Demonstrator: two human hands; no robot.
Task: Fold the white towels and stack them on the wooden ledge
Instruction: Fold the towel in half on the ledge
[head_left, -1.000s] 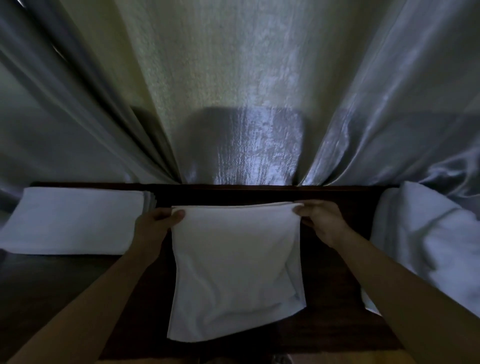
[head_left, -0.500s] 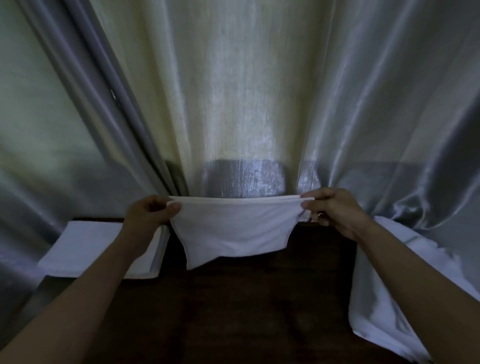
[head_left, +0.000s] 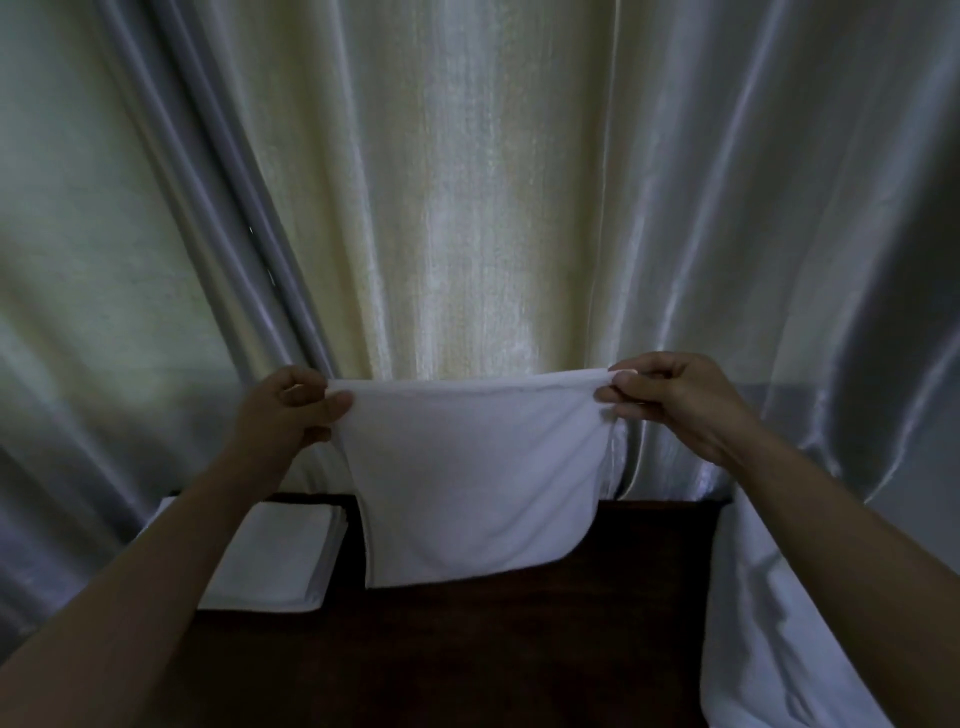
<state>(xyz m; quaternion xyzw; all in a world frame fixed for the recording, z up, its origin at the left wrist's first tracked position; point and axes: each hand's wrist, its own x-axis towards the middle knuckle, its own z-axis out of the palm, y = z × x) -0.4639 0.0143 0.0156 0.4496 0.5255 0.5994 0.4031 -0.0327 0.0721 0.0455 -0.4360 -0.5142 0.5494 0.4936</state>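
Note:
A folded white towel (head_left: 472, 478) hangs in the air above the dark wooden ledge (head_left: 467, 654). My left hand (head_left: 288, 410) pinches its top left corner and my right hand (head_left: 670, 405) pinches its top right corner, so the top edge is stretched between them. Its lower edge dangles just over the ledge. To the left, a stack of folded white towels (head_left: 275, 561) lies flat on the ledge, partly hidden by my left forearm.
A loose heap of unfolded white cloth (head_left: 769, 623) covers the right end of the ledge. Shiny pale curtains (head_left: 467, 208) hang right behind the ledge across the whole background.
Both hands lifted the towel off the ledge, where it lay draped over the front, and raised it into the air in front of the curtain.

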